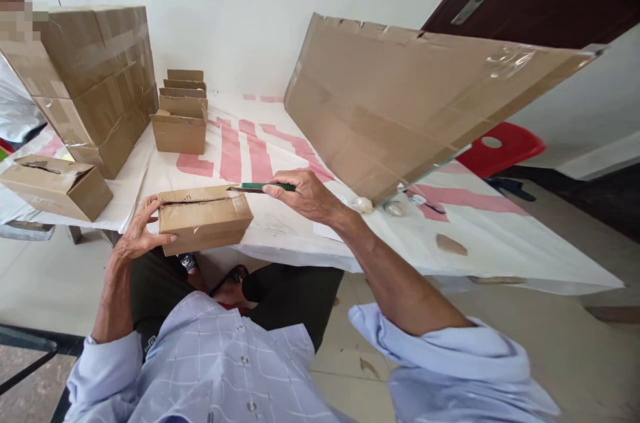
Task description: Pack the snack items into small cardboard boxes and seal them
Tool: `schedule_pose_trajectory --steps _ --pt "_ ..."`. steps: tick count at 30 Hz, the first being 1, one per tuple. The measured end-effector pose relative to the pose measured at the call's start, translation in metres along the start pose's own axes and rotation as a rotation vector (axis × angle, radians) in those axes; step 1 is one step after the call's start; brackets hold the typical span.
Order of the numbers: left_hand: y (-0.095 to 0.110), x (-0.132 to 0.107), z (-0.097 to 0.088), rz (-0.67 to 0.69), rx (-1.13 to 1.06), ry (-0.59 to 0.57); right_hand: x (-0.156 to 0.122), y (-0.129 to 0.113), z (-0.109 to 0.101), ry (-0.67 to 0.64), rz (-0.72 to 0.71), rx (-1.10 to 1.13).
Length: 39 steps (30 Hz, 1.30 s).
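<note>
A small cardboard box point(207, 224) sits at the table's front edge, with a ragged slit along its top seam. My left hand point(140, 231) grips the box's left end, thumb on the front face and fingers at the upper corner. In my right hand point(305, 195) is a green utility knife point(257, 187), held nearly level and pointing left. Its blade tip is at the top right end of the box; whether it touches the cardboard I cannot tell.
Stacked cardboard boxes point(110, 83) stand at the left, near another small box point(60, 186). An open box point(180, 129) with raised flaps is behind. A large cardboard sheet point(385, 103) leans at the right, with tape rolls point(363, 205) by its base. A red chair point(505, 146) is beyond.
</note>
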<state>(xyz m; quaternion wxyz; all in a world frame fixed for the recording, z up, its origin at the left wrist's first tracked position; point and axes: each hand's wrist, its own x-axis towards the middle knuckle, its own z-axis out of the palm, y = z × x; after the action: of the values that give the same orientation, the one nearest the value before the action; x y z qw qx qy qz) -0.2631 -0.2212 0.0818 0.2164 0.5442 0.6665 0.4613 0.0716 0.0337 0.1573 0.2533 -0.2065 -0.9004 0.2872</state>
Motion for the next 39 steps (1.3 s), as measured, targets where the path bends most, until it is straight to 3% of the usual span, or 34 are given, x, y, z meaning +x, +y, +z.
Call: schedule_pose_trajectory --steps 4,11,19,27,39 --pt "0.000 0.000 0.000 0.001 0.002 -0.014 0.014 -0.027 -0.011 -0.144 -0.013 -0.107" --pt "-0.005 0.001 -0.001 0.006 -0.002 -0.021 0.034 -0.035 -0.009 -0.245 -0.079 -0.276" --pt "-0.003 0.003 -0.002 0.021 0.021 -0.020 0.048 -0.038 -0.008 -0.262 -0.089 -0.476" --pt "-0.008 0.005 -0.003 0.022 0.025 0.001 0.053 -0.037 -0.007 -0.243 -0.073 -0.524" --pt "-0.013 0.008 -0.002 0.046 0.001 -0.002 0.060 -0.054 -0.014 -0.307 -0.058 -0.666"
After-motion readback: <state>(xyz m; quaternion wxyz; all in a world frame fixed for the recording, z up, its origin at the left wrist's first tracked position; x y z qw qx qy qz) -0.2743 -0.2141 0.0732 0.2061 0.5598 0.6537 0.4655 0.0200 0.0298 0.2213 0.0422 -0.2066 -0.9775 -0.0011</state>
